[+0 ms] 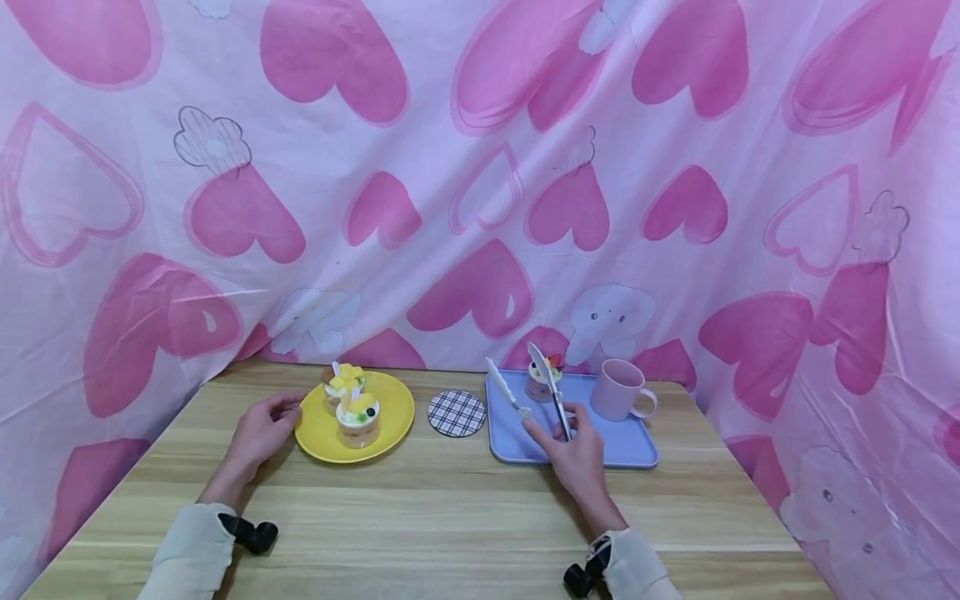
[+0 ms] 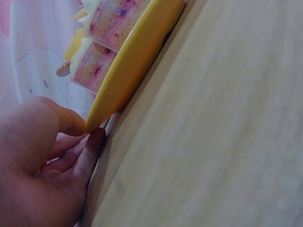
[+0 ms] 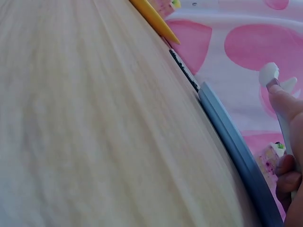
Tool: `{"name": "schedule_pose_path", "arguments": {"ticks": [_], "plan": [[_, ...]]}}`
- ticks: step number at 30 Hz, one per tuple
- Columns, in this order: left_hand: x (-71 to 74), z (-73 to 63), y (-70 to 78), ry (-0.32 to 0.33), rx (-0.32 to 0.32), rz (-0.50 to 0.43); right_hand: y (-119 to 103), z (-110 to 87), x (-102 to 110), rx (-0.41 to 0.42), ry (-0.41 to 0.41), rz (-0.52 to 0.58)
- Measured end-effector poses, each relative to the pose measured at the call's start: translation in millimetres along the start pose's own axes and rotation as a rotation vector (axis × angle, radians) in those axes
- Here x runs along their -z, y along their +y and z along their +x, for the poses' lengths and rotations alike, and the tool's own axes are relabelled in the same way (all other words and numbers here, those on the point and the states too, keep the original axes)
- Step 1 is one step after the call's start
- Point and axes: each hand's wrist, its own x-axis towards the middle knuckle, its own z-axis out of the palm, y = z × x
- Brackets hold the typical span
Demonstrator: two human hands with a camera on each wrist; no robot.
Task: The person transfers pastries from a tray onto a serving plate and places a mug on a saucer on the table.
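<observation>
At the left, my left hand (image 1: 264, 432) pinches the rim of a yellow plate (image 1: 401, 398), with the thumb over the edge and fingertips under it in the left wrist view. Two clear dessert cups topped with cream and yellow fruit stand on that plate, the nearer cup (image 1: 358, 423) in front of the farther cup (image 1: 343, 385). My right hand (image 1: 579, 454) holds a pair of tongs (image 1: 557, 396) over the blue tray (image 1: 517, 450), arms spread apart. Behind the tongs on the tray is a dessert cup (image 1: 538, 385) with red fruit, partly hidden by one arm.
A pink mug (image 1: 617, 390) stands on the tray's right side, its handle to the right. Between plate and tray lies a round checked coaster (image 1: 456, 413). A pink heart-print cloth (image 1: 480, 192) hangs behind the wooden table (image 1: 420, 525).
</observation>
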Motion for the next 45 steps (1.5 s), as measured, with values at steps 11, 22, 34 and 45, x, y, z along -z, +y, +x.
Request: {"name": "schedule_pose_path", "arguments": {"ticks": [11,22,34,45], "plan": [[-0.1,-1.1,1.3,0.000,-0.003,-0.006,4.4,2.3,5.3,-0.037,0.122,-0.028],[1.0,0.0,0.7,0.002,-0.012,0.011,10.2,5.0,7.9,-0.055,0.171,-0.032],[0.2,0.3,0.5,-0.005,-0.006,0.012,11.7,11.3,19.4,-0.116,0.112,-0.179],[-1.3,2.2,-2.3,-0.007,-0.014,0.014,9.3,14.4,24.5,-0.214,-0.035,-0.218]]}}
